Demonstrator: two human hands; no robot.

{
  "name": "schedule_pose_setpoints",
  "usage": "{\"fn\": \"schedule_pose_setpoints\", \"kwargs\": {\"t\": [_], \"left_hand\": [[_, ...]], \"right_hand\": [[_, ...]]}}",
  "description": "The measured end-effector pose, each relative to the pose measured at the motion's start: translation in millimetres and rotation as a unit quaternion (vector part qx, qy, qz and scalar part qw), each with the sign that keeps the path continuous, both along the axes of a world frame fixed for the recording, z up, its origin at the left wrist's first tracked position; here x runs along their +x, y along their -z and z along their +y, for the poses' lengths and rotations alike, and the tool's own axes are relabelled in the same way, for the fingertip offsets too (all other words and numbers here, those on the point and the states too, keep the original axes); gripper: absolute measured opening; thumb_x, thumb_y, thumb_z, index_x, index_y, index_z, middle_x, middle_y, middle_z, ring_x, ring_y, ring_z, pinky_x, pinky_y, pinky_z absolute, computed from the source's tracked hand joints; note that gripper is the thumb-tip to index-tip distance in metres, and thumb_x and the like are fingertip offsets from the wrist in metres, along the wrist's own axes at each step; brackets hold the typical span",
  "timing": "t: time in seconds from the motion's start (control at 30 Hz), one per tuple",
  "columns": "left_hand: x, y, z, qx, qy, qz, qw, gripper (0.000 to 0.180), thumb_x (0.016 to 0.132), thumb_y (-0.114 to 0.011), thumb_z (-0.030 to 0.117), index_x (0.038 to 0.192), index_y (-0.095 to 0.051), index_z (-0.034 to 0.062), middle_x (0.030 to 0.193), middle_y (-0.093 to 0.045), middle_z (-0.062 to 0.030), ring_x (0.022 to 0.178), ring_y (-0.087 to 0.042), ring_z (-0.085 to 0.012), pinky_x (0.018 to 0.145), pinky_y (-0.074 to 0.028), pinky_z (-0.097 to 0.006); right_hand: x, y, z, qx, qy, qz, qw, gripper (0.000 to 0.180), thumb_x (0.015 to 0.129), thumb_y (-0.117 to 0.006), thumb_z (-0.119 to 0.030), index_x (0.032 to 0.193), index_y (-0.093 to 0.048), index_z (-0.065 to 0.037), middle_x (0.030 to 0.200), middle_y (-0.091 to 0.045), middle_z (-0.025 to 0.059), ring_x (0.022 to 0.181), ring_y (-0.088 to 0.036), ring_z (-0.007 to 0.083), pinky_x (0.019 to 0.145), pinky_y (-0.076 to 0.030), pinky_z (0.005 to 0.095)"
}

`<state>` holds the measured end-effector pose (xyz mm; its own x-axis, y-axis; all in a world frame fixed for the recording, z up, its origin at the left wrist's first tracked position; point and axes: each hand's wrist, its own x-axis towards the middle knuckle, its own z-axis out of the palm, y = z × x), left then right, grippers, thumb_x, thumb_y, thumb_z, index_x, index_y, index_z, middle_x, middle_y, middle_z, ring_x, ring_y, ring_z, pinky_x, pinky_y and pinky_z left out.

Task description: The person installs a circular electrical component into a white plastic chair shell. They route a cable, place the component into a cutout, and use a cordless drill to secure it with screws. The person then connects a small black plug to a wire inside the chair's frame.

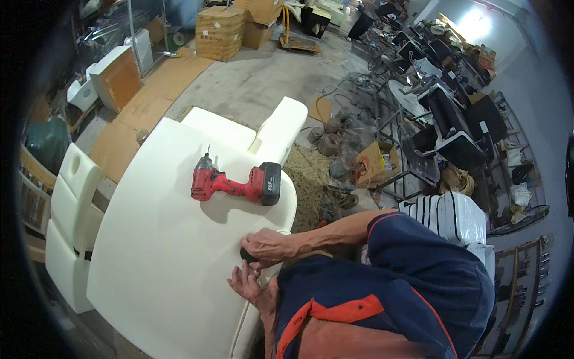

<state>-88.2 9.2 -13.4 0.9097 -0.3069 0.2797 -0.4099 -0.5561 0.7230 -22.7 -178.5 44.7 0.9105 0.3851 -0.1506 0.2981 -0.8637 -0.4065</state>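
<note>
My right hand [266,246] is closed around a small black object [248,256], pressed against the white panel [173,251] close to its near edge. Most of that object is covered by my fingers, so its kind does not show. Just below it, my left hand [250,286] has its fingers spread, with one fingertip touching or very near the black object. A red and black cordless drill [236,184] lies on its side on the panel, beyond my hands. Its chuck holds a short bit, and its battery end is nearest my right hand.
White moulded parts stand beside the panel: a chair-like piece [72,227] at left and a padded block [278,131] behind. Cables and wrapped bundles [335,143] litter the floor at right, near an open carton [376,164]. Cardboard boxes [220,33] stand at the back; another person [373,18] is far off.
</note>
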Motion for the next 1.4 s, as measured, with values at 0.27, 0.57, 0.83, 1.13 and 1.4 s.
{"fn": "schedule_pose_setpoints", "kwargs": {"t": [0.27,0.57,0.83,1.13,1.4], "left_hand": [[3,5,3,0.001,0.009,0.01,1.0,0.053,0.063,-0.09,0.042,0.088,-0.062,0.0045,0.146,-0.062,-0.0132,0.138,-0.045,-0.0429,0.121,-0.02,-0.065],[8,-13,3,-0.009,0.013,0.014,1.0,0.051,0.064,-0.088,0.033,0.102,-0.068,0.004,0.146,-0.062,-0.0124,0.131,-0.044,-0.0404,0.117,-0.029,-0.054],[30,-29,-7,0.069,-0.048,0.028,0.996,0.049,0.075,-0.085,0.032,0.12,-0.073,0.0163,0.12,-0.068,-0.0038,0.118,-0.056,-0.0282,0.106,-0.035,-0.051],[45,-44,-34,0.172,-0.082,0.083,0.978,0.058,0.064,-0.091,0.042,0.115,-0.074,0.018,0.116,-0.062,-0.0028,0.12,-0.053,-0.0292,0.103,-0.037,-0.055],[39,-24,-31,0.117,-0.091,0.023,0.989,0.06,0.065,-0.093,0.043,0.117,-0.074,0.0208,0.143,-0.054,-0.0027,0.151,-0.031,-0.0343,0.123,-0.006,-0.069]], "right_hand": [[-9,14,10,-0.015,0.063,-0.028,0.997,0.07,0.078,-0.078,-0.053,0.102,-0.053,0.007,0.084,-0.062,0.0203,0.073,-0.07,0.0378,0.062,-0.057,0.0448],[-14,12,17,0.035,0.13,-0.02,0.991,0.066,0.073,-0.081,-0.047,0.1,-0.054,0.006,0.087,-0.066,0.0253,0.079,-0.069,0.0442,0.067,-0.057,0.0487],[21,-20,-16,0.085,0.131,-0.135,0.978,0.054,0.077,-0.079,-0.025,0.122,-0.059,-0.004,0.112,-0.062,0.0223,0.106,-0.062,0.0413,0.091,-0.052,0.051],[127,-24,-59,0.004,0.156,-0.122,0.98,0.039,0.077,-0.073,-0.022,0.102,-0.064,0.007,0.09,-0.069,0.0256,0.089,-0.072,0.0437,0.079,-0.058,0.0523],[152,-16,-66,0.094,0.209,0.012,0.973,0.065,0.076,-0.081,-0.019,0.124,-0.047,0.009,0.102,-0.068,0.0313,0.103,-0.069,0.0465,0.083,-0.058,0.0531]]}}
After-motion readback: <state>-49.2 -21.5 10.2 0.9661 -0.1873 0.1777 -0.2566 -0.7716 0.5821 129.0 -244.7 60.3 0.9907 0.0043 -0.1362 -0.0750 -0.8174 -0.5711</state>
